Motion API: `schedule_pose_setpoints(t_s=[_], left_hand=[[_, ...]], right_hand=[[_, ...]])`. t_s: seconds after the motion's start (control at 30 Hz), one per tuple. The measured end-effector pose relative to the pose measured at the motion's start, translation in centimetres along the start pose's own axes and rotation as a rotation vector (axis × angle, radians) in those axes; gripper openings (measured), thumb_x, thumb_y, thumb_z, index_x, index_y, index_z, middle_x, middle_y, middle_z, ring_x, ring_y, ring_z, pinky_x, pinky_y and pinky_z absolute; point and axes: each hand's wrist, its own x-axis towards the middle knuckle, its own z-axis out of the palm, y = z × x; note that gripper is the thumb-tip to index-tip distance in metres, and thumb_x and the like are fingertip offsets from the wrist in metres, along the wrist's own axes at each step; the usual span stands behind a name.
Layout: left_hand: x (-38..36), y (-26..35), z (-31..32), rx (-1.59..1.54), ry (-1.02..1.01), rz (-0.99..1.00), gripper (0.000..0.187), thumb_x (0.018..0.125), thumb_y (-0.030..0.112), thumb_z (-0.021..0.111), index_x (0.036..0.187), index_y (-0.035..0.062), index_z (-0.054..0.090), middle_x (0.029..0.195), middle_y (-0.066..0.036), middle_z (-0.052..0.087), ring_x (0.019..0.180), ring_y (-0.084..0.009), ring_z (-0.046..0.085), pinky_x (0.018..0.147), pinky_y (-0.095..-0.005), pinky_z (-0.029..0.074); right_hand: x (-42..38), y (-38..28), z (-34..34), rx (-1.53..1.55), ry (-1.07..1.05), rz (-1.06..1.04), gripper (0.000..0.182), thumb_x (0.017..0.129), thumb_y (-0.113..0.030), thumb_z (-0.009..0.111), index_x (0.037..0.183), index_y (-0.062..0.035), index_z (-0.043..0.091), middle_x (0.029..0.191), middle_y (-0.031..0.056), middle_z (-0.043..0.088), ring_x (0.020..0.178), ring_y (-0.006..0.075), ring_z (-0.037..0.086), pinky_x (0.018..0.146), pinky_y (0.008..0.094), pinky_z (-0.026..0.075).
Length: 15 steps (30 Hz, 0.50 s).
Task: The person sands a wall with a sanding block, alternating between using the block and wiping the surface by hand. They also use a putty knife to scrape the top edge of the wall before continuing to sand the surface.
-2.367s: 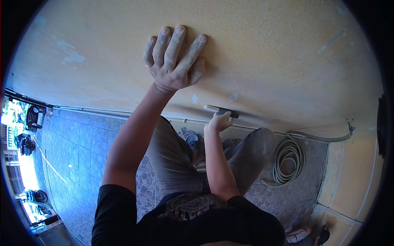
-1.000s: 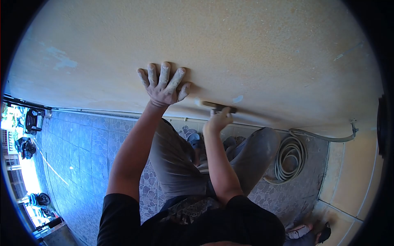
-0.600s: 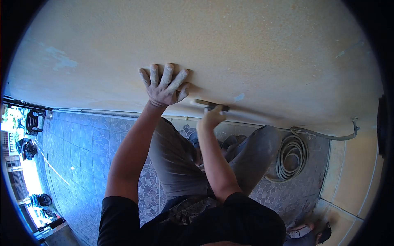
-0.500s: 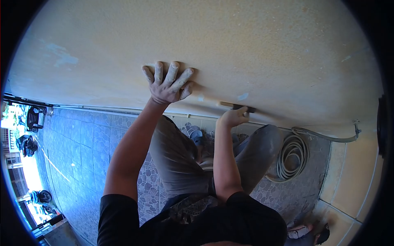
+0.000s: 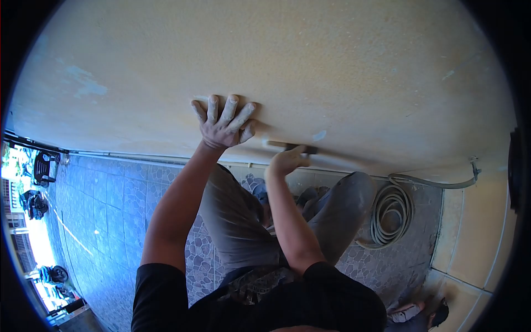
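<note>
My left hand (image 5: pixel 222 126) lies against the yellow-tan wall (image 5: pixel 354 66), fingers spread and coated with pale dust. Lower down and to its right, my right hand (image 5: pixel 289 160) is closed around a narrow, flat, bar-like tool (image 5: pixel 278 145), tan at the left end and dark at the right. The tool is held along the wall's surface, low down near its base; its exact kind cannot be made out. A small pale patch (image 5: pixel 319 135) shows on the wall just above the tool.
A coiled hose (image 5: pixel 394 216) rests on the stone-patterned floor (image 5: pixel 199 254) to the right, running to a wall tap (image 5: pixel 474 166). Another person (image 5: pixel 412 315) is at the lower right. Motorbikes (image 5: pixel 53 275) stand outside at the left. My bent knees (image 5: pixel 354 193) are close to the wall.
My right hand has slid left along the wall with the tool, closer to my left hand. The left hand keeps its place on the wall; the view has shifted slightly.
</note>
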Motion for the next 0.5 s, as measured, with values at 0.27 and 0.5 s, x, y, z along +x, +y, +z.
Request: schedule_pose_setpoints(t_s=[0.27, 0.5], left_hand=[[0.1, 0.2, 0.1, 0.005, 0.031, 0.003, 0.054, 0.09, 0.048, 0.055, 0.143, 0.0397, 0.061, 0.167, -0.004, 0.035, 0.158, -0.0391, 0.019, 0.123, -0.0702, -0.003], [-0.3, -0.2, 0.0, 0.0, -0.023, 0.014, 0.054, 0.089, 0.049, 0.056, 0.141, 0.0363, 0.063, 0.163, -0.006, 0.041, 0.157, -0.0407, 0.019, 0.122, -0.0713, -0.003]], right_hand=[[6.8, -3.4, -2.2, 0.114, 0.068, -0.125, 0.051, 0.11, -0.022, 0.052, 0.141, 0.0111, 0.029, 0.124, 0.0277, 0.052, 0.099, 0.0283, 0.061, 0.083, 0.0374, 0.054], [-0.8, -0.8, -1.5, 0.002, -0.176, 0.212, 0.057, 0.11, -0.036, 0.048, 0.141, 0.0087, 0.029, 0.132, 0.03, 0.047, 0.113, 0.0322, 0.059, 0.093, 0.039, 0.054]])
